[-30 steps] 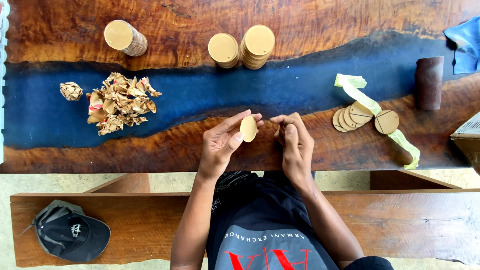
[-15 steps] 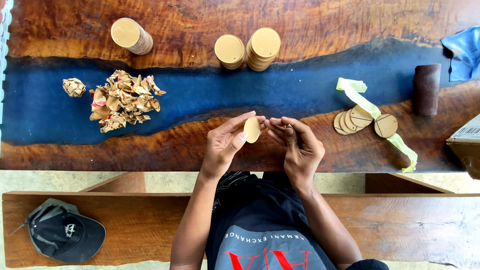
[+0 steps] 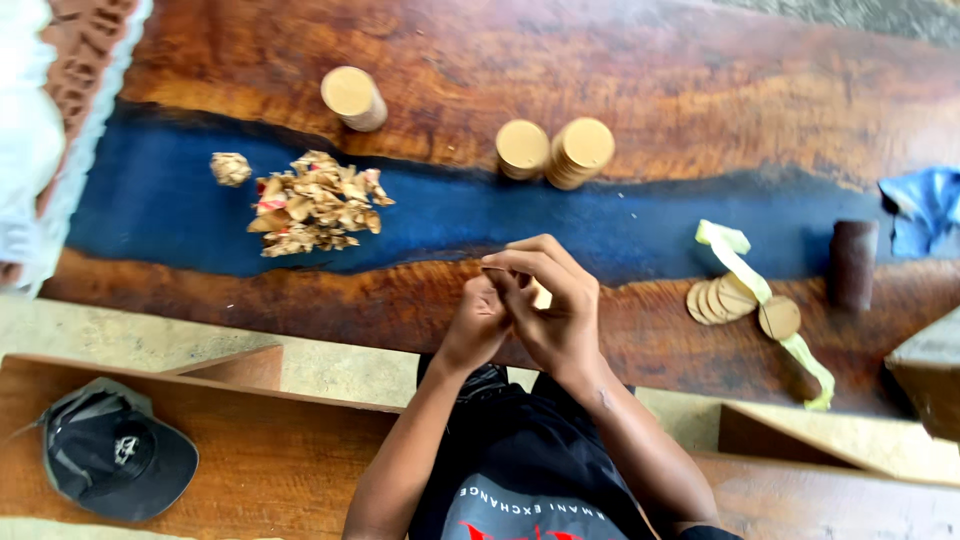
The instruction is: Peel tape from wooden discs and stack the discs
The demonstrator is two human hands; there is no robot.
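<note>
there were three stacks of tan discs point(image 3: 353, 97), one heap of paper scraps point(image 3: 315, 203), one crumpled ball point(image 3: 231, 168), one black cap point(image 3: 118, 463), and two hands point(image 3: 520, 310).

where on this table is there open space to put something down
Bare wood lies along the far edge behind the disc stacks, and blue strip between the scrap pile and the hands. It is crowded right, around the loose discs and yellow strip.

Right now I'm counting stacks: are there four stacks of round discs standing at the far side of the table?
No, only three stacks of discs stand there.
</note>
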